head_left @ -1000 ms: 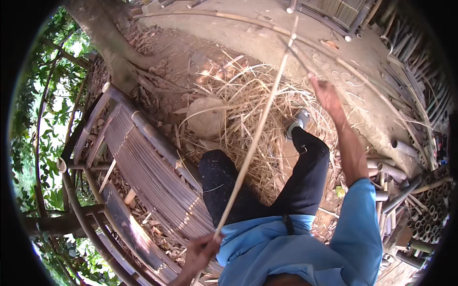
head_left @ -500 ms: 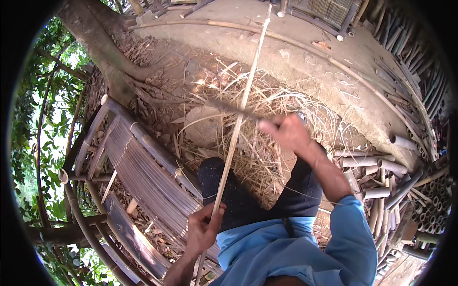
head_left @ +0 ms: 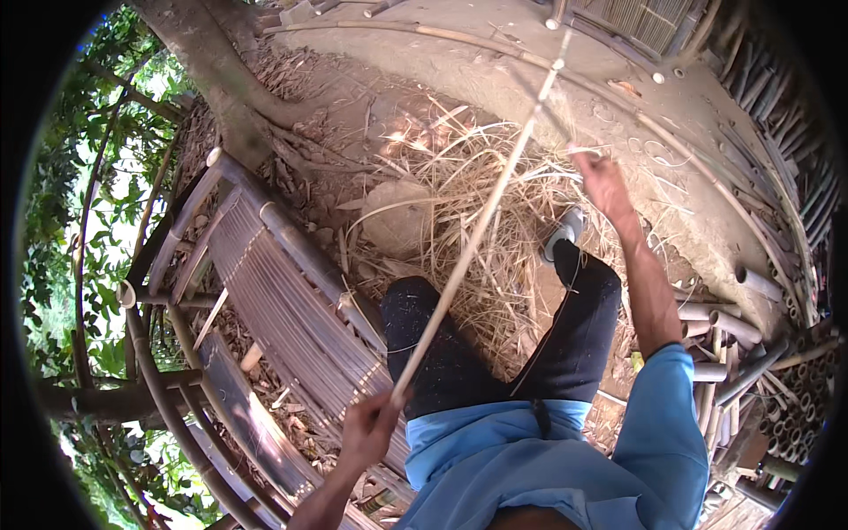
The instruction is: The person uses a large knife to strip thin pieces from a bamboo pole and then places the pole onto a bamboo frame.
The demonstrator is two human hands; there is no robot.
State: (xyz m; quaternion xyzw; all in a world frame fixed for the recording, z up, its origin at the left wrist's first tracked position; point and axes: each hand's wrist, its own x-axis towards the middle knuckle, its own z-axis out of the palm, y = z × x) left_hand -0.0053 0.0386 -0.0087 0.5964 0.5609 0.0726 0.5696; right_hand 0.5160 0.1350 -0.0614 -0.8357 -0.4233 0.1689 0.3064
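A long, pale bamboo strip (head_left: 488, 212) slants from my lap up to the far right, crossing over my left thigh. My left hand (head_left: 369, 430) is closed round its near end, beside my hip. Out ahead, my right hand (head_left: 604, 184) grips a long-bladed knife (head_left: 554, 117), smeared by motion. The blade points up and left from my fist and lies close to the far part of the strip, near a joint; I cannot tell whether they touch.
A slatted bamboo bench (head_left: 281, 283) stands at my left. Shavings (head_left: 495, 221) cover the ground around a flat stone (head_left: 397, 219) between my feet and the tree trunk (head_left: 208, 75). Cut bamboo pieces (head_left: 720, 322) are piled at the right, below an earthen ledge (head_left: 459, 57).
My right hand has moved forward and right with the knife, along the strip toward its far end. The strip's far end has swung right. My left hand keeps its hold.
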